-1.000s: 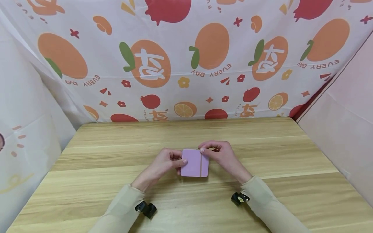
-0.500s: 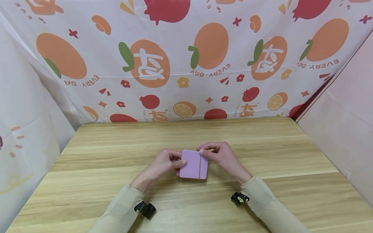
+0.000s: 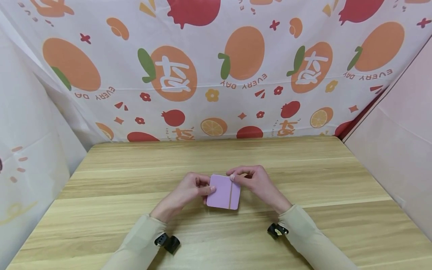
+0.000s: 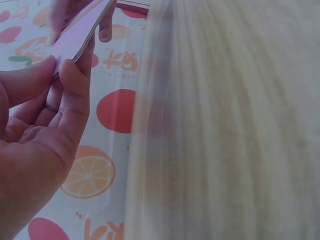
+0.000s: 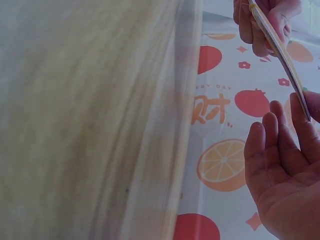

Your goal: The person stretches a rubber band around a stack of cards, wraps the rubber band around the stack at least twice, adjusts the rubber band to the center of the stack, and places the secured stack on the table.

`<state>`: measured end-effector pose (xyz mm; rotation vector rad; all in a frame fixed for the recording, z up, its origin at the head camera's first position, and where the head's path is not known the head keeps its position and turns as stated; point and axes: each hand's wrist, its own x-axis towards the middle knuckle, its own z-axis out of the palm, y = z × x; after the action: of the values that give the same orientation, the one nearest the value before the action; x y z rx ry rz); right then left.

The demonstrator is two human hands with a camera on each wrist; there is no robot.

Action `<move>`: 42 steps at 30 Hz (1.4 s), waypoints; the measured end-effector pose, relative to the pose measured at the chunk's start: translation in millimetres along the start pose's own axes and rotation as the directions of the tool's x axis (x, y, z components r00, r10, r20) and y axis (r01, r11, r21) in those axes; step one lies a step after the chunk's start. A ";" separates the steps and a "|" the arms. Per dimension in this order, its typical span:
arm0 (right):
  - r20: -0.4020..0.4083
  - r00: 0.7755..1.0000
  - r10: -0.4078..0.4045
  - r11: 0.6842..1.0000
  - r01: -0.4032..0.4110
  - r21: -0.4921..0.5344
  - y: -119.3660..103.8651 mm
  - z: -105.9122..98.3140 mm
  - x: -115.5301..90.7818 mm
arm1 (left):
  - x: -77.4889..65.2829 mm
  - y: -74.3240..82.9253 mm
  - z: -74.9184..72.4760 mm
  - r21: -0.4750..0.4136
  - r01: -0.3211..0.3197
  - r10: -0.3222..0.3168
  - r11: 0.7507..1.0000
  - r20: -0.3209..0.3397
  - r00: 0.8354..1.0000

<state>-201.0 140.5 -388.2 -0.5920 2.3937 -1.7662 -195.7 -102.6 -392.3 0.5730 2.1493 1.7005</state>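
A small square lilac notebook (image 3: 219,193) with rounded corners is held up between both hands in the head view. A tan elastic band (image 3: 230,197) runs down near its right side. My left hand (image 3: 183,195) pinches its left edge, thumb on the cover and fingers behind. At the top right corner, my right hand (image 3: 260,185) pinches it, the thumb tip lying by the upper end of the band. From the right wrist, the notebook (image 5: 280,50) appears edge-on and thin, the other right fingers (image 5: 255,145) extended apart from it.
The wood-grain table (image 3: 216,240) spreads beneath both hands. Behind it hangs a white cloth (image 3: 209,75) printed with fruit, and pale cloths (image 3: 401,142) flank the sides. A small black camera (image 3: 167,243) sits on each wrist.
The notebook has shifted slightly toward the person and tilted a little clockwise, its lower edge coming nearer. Both hands keep their hold; the right fingertips have moved slightly down and left.
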 end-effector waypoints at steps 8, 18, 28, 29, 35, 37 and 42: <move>0.030 0.999 -0.014 0.999 0.015 -0.040 1.0 0.1 -0.8 | -1.9 0.2 -1.3 0.013 -0.001 0.001 1.000 0.021 1.000; 0.015 1.000 -0.012 1.000 0.013 -0.029 -5.9 1.7 -3.4 | -1.1 4.9 -0.4 -0.028 0.010 -0.010 1.000 0.010 1.000; -0.053 0.998 0.028 0.998 -0.025 0.052 -3.6 2.0 0.1 | 1.4 4.0 -1.4 -0.086 0.003 -0.011 0.996 -0.101 0.995; -0.053 0.998 0.041 0.997 -0.038 0.063 -3.4 1.9 0.4 | 1.3 4.8 -2.5 -0.095 0.006 -0.017 0.995 -0.110 0.994; 0.040 0.996 0.080 0.993 -0.083 0.085 -2.2 2.2 0.2 | -1.0 10.9 -10.4 -0.132 0.038 -0.061 0.991 -0.178 0.982; 0.076 0.994 0.078 0.994 -0.084 0.073 -1.6 2.9 -0.2 | -1.5 12.2 -13.0 -0.139 0.046 -0.074 0.989 -0.201 0.977; 0.130 0.987 0.092 0.993 -0.101 0.065 0.1 5.3 -1.1 | -1.2 13.7 -17.6 -0.156 0.041 -0.076 0.987 -0.229 0.970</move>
<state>-198.4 136.1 -390.2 -0.5523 2.2264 -1.7125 -202.0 -115.1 -374.9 0.2755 2.1424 1.9612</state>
